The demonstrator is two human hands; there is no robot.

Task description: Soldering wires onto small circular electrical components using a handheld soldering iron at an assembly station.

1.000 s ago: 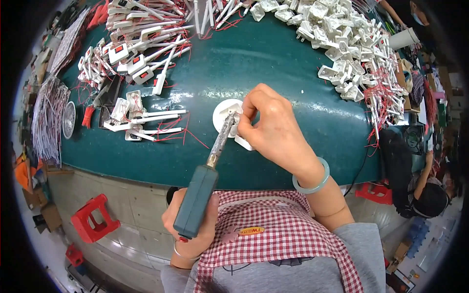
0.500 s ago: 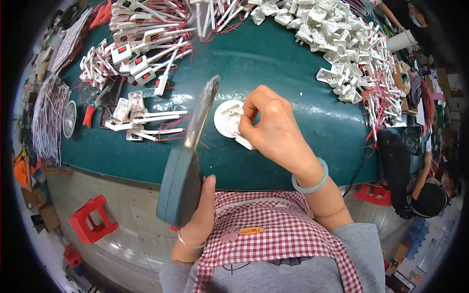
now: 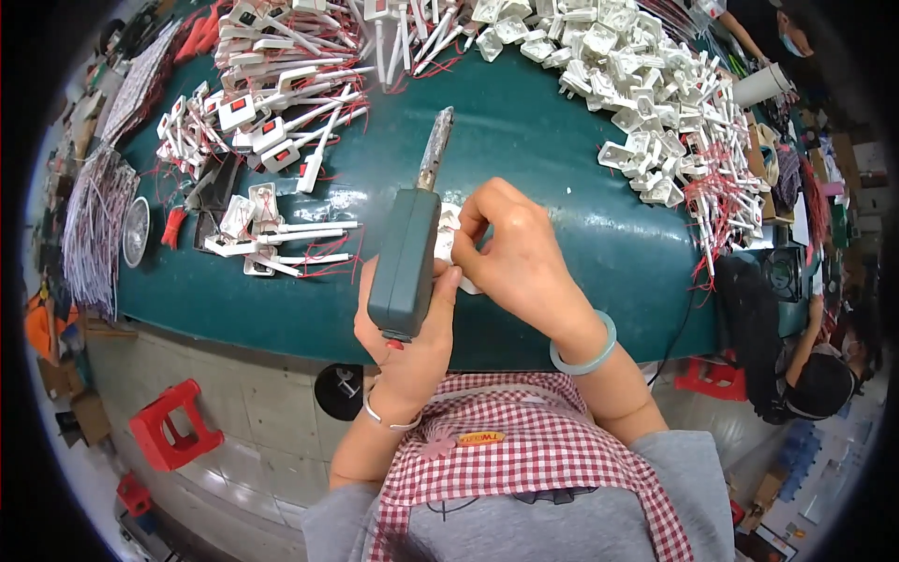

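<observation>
My left hand (image 3: 417,361) is closed around a hand tool with a blocky grey-green body (image 3: 405,262), a long metal shaft and a red tip at its near end. The tool points away from me above the table, and its body hides most of the fingers. Beneath and to the right of it lies a white plastic part (image 3: 448,236), partly covered by the tool and both hands. My left thumb reaches its near side. My right hand (image 3: 520,258) pinches thumb and forefinger together at the part's right edge; what is between the fingertips is hidden.
White switch housings with rods and red wires (image 3: 281,131) are heaped at the far left. A small group of similar pieces (image 3: 281,239) lies nearer. White open cases (image 3: 637,103) pile up at the far right. A red stool (image 3: 173,426) stands on the floor at left.
My left hand has brought the tool right and farther forward, beside my right hand and over the white part. My right hand stays pinched at the part, shifted slightly.
</observation>
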